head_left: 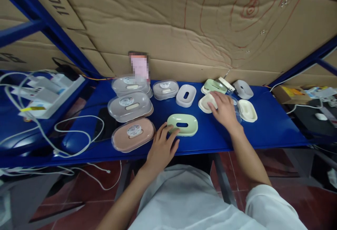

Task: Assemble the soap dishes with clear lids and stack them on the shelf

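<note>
My left hand lies palm down at the blue table's front edge, fingers spread, fingertips at the left rim of a light green oval tray with a slot. Farther right, my right hand reaches over a cream oval piece, thumb and fingers closed on its right side. Behind that hand sit a green slotted piece and a cream oval dish. Part of a clear cover shows beside my right wrist. A pale grey slotted oval piece lies between my hands, toward the back.
At left stand a pink oval box with a clear cover and grey covered boxes. A phone-like object leans on the cardboard wall. Cables and a white tray fill the left side. A grey oval piece sits back right.
</note>
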Tool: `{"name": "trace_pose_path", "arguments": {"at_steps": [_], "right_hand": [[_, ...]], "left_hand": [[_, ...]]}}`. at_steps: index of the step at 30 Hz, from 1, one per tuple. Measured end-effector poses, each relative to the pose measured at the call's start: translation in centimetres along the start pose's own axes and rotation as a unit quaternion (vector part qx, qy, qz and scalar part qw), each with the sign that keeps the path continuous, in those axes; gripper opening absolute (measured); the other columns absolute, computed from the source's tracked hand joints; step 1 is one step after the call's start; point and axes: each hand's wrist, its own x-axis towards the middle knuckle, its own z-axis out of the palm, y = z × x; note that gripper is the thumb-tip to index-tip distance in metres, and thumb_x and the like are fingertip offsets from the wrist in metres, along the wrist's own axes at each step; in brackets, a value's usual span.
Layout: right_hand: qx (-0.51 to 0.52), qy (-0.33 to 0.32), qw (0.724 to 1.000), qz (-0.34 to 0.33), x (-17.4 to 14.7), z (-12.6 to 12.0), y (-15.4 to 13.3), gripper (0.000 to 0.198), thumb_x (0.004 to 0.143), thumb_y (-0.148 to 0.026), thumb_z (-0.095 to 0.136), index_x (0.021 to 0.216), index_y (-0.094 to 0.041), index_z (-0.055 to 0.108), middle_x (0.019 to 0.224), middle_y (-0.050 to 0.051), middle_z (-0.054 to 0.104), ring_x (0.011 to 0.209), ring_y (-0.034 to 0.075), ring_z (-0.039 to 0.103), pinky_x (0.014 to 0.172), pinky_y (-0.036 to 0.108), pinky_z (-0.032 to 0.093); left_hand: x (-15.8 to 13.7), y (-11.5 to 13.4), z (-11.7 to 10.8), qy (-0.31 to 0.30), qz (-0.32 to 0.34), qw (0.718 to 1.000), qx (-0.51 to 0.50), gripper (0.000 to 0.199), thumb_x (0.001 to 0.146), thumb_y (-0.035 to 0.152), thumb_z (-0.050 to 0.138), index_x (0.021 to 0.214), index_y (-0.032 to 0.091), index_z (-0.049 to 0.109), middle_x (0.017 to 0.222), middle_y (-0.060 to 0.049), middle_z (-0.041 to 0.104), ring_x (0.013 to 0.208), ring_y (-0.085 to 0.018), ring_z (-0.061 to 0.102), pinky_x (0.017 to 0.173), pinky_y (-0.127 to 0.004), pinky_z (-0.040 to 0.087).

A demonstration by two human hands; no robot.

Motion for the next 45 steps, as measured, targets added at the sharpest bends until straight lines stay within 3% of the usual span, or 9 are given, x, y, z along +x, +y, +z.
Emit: {"name": "trace_pose_path", "arguments": {"at_steps": [8, 15, 21, 24, 28, 31, 38, 41, 45], "right_hand": [[-0.107, 0.074, 0.962, 0.239, -8.2, -2.6, 8.7, 0.052, 0.107, -0.050, 0.040, 0.134, -0.017, 0.070, 0.136, 0.020, 0.072, 0.124, 0.037, 0.065, 0.099, 0.051, 0.050], [-0.081, 0.110, 0.956, 0.258, -15.5, -1.3, 11.3, 0.058, 0.102, -0.064, 0.045, 0.110, -0.016, 0.076, 0.110, 0.022, 0.078, 0.109, 0.039, 0.069, 0.093, 0.053, 0.055], [-0.014, 0.226, 0.944, 0.239, -15.6, -2.5, 5.1, 0.043, 0.106, -0.053, 0.051, 0.118, -0.017, 0.072, 0.115, 0.019, 0.076, 0.112, 0.036, 0.072, 0.100, 0.056, 0.058], [0.109, 0.128, 0.980, 0.102, -14.4, -2.3, -0.4, 0.026, 0.105, -0.042, 0.057, 0.123, -0.029, 0.071, 0.123, 0.013, 0.075, 0.122, 0.035, 0.071, 0.108, 0.060, 0.057], [0.250, -0.043, 0.966, -0.051, -12.5, -0.9, -5.5, 0.036, 0.105, -0.029, 0.057, 0.138, -0.041, 0.066, 0.128, 0.005, 0.075, 0.134, 0.032, 0.066, 0.113, 0.058, 0.059], [0.274, -0.076, 0.955, -0.086, -11.3, 0.0, -6.5, 0.038, 0.107, -0.028, 0.055, 0.141, -0.039, 0.066, 0.138, 0.005, 0.071, 0.143, 0.031, 0.060, 0.117, 0.057, 0.057], [0.218, 0.049, 0.974, -0.022, -10.8, -0.4, -6.2, 0.049, 0.103, -0.031, 0.064, 0.150, -0.041, 0.059, 0.142, 0.008, 0.068, 0.137, 0.035, 0.063, 0.113, 0.061, 0.056], [0.172, -0.006, 0.983, -0.065, -10.7, -0.1, -7.0, 0.063, 0.100, -0.041, 0.069, 0.160, -0.039, 0.048, 0.161, 0.008, 0.055, 0.152, 0.038, 0.048, 0.123, 0.066, 0.044], [0.155, -0.067, 0.980, -0.102, -11.0, 0.8, -7.9, 0.051, 0.107, -0.031, 0.058, 0.157, -0.039, 0.052, 0.151, 0.005, 0.065, 0.149, 0.032, 0.053, 0.124, 0.064, 0.042]], "left_hand": [[0.1, 0.1, -0.1, -0.002, -0.011, 1.000, -0.015, 0.035, 0.105, 0.026, 0.057, 0.139, 0.026, 0.063, 0.145, -0.014, 0.059, 0.150, -0.038, 0.047, 0.117, -0.061, 0.051], [0.0, 0.2, -0.1, 0.016, -0.011, 1.000, -0.014, 0.027, 0.105, 0.026, 0.059, 0.131, 0.024, 0.066, 0.165, -0.013, 0.049, 0.153, -0.038, 0.045, 0.118, -0.060, 0.049], [-0.3, 0.3, -0.1, 0.078, 0.009, 0.996, -0.052, 0.016, 0.106, 0.025, 0.060, 0.121, 0.025, 0.065, 0.150, -0.010, 0.066, 0.147, -0.033, 0.055, 0.117, -0.057, 0.050], [-0.4, 0.5, -0.6, 0.136, 0.013, 0.986, -0.096, 0.021, 0.105, 0.021, 0.063, 0.125, 0.025, 0.060, 0.139, -0.009, 0.072, 0.142, -0.028, 0.060, 0.117, -0.054, 0.051], [-0.3, 1.0, -1.1, 0.171, 0.015, 0.978, -0.115, 0.026, 0.102, 0.017, 0.066, 0.125, 0.024, 0.059, 0.134, -0.009, 0.073, 0.139, -0.027, 0.061, 0.117, -0.055, 0.051], [0.0, 1.0, -1.1, 0.137, 0.024, 0.985, -0.100, 0.026, 0.103, 0.017, 0.065, 0.126, 0.024, 0.059, 0.135, -0.009, 0.073, 0.138, -0.028, 0.062, 0.120, -0.056, 0.049], [2.4, 0.7, -1.2, 0.047, 0.060, 0.992, -0.104, 0.018, 0.108, 0.022, 0.057, 0.126, 0.023, 0.060, 0.136, -0.008, 0.072, 0.145, -0.027, 0.057, 0.127, -0.056, 0.042], [3.6, 0.6, -1.0, -0.020, 0.089, 0.991, -0.095, 0.020, 0.109, 0.024, 0.052, 0.127, 0.022, 0.062, 0.135, -0.009, 0.073, 0.147, -0.027, 0.056, 0.129, -0.057, 0.040], [3.4, -0.1, -0.4, -0.071, 0.122, 0.989, -0.052, 0.026, 0.109, 0.023, 0.052, 0.133, 0.020, 0.063, 0.142, -0.010, 0.069, 0.148, -0.028, 0.054, 0.129, -0.056, 0.039]]}}
